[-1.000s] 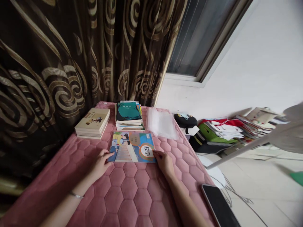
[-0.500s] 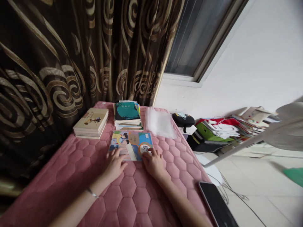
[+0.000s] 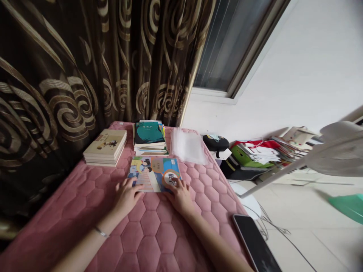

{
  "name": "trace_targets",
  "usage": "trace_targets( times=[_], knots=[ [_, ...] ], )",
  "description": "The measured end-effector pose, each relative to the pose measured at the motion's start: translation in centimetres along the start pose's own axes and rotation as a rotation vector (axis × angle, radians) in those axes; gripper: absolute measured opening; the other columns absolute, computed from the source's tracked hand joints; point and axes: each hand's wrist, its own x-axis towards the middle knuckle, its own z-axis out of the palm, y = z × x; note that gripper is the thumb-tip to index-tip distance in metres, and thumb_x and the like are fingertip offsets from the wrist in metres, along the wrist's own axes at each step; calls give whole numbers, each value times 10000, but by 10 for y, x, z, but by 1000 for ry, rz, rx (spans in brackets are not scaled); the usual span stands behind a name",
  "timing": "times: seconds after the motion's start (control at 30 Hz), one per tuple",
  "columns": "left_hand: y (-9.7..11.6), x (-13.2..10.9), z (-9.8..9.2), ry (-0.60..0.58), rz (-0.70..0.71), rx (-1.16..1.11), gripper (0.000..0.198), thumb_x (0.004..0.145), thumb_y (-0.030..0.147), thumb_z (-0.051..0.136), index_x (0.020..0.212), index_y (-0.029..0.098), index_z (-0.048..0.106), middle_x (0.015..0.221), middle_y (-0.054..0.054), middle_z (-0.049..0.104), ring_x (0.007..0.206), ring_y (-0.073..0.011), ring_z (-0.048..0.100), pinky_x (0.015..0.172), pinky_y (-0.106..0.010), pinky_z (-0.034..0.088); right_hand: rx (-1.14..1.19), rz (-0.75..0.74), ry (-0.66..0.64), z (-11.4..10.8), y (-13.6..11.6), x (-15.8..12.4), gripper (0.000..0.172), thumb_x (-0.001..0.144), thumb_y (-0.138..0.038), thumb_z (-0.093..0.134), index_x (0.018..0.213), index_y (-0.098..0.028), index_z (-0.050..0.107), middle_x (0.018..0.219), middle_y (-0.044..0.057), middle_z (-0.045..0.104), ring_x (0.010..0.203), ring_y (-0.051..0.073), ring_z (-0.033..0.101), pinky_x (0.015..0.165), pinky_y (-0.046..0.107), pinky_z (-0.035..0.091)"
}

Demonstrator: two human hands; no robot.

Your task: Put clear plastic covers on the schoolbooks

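Note:
A colourful textbook [image 3: 154, 170] with cartoon children on its cover lies flat on the pink quilted mattress [image 3: 150, 241]. My left hand [image 3: 127, 194] rests at its near left corner, fingers apart and thumb by the near edge. At the near right corner, my right hand [image 3: 180, 194] lies with its fingers spread over the cover near the round white label. Behind the textbook stands a stack of books topped by a teal book [image 3: 149, 132]. To the left is a neat stack of cream books [image 3: 106, 145].
Clear plastic sleeves [image 3: 188, 145] lie right of the teal-topped stack. A phone [image 3: 255, 241] sits on the mattress's right edge. Beyond that edge are a white fan [image 3: 334, 151], cables on the floor and a pile of papers [image 3: 265, 154]. A patterned curtain [image 3: 70, 75] hangs at the back left.
My left hand has slid off the cover's middle to the near left corner. My right hand remains at the near right corner. The whole view has shifted slightly.

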Motion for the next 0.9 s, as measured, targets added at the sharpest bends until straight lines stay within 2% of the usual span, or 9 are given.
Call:
trace_targets(
  times=[0.13,0.3,0.43,0.67,0.8,0.9],
  knots=[
    [-36,-8,-14,13,-70,13,171,807,286,664,944,327,757,1087,-46,650,1001,-251,595,823,-386,421,20,54,8,-12,35,-13,231,913,-361,583,1113,-348,699,1285,59,574,1154,265,505,922,428,404],
    [-61,-10,-20,-9,32,-90,207,857,320,595,988,348,753,919,-9,680,875,-185,624,765,-308,445,90,44,-44,-20,56,-18,257,934,-307,519,1102,-338,711,1245,38,629,1130,228,549,959,415,399],
    [-67,-8,-17,-15,77,-189,239,873,295,556,1000,342,754,941,-13,697,882,-180,626,800,-318,467,139,29,-57,-19,59,-17,312,941,-265,467,1130,-337,704,1253,35,637,1147,222,542,968,414,396],
    [-76,-9,-9,-54,49,-283,300,857,224,537,1042,341,742,984,-20,689,924,-173,614,856,-324,479,148,40,-76,-15,64,-18,356,940,-249,447,1183,-380,671,1271,16,626,1157,216,537,988,423,377],
    [-77,-10,-11,-77,54,-273,336,866,210,499,1071,340,731,1000,-24,673,934,-172,603,865,-328,472,142,49,-90,-17,64,-19,371,945,-240,425,1187,-382,669,1284,20,611,1177,224,521,986,441,378],
    [-68,-12,-19,-74,22,-182,297,855,250,525,1037,347,738,1015,-25,660,941,-190,589,852,-345,462,111,63,-86,-19,62,-21,380,931,-233,429,1196,-371,663,1349,33,556,1219,242,485,968,453,398]
  ],
)
